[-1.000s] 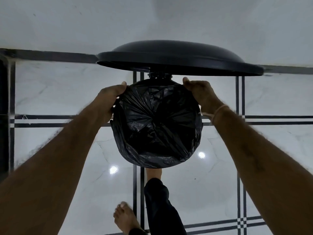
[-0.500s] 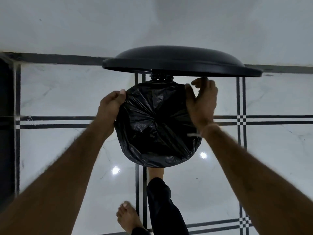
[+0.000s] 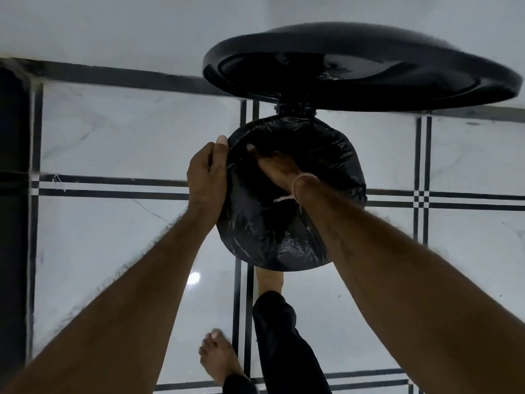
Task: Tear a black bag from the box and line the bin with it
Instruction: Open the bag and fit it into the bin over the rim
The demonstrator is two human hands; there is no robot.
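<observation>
A round black pedal bin [image 3: 345, 155] stands on the floor with its lid [image 3: 360, 78] raised behind it. A black bag [image 3: 270, 240] lies over the rim and hangs down inside and outside. My left hand [image 3: 206, 177] grips the bag against the bin's left rim, thumb on top. My right hand [image 3: 277, 166] reaches across into the bin's mouth, fingers spread flat against the bag on the inner left side. The box of bags is not in view.
White marble floor [image 3: 113, 137] with black inlay lines all round. A dark upright edge [image 3: 12, 194] runs along the far left. My bare left foot [image 3: 220, 359] stands near the bottom; my right foot [image 3: 270, 277] rests at the bin's base, right leg in dark trousers.
My right hand left the bin's right rim and moved inside to the left. The left hand stayed on the left rim. The lid has tilted further open and the view has shifted.
</observation>
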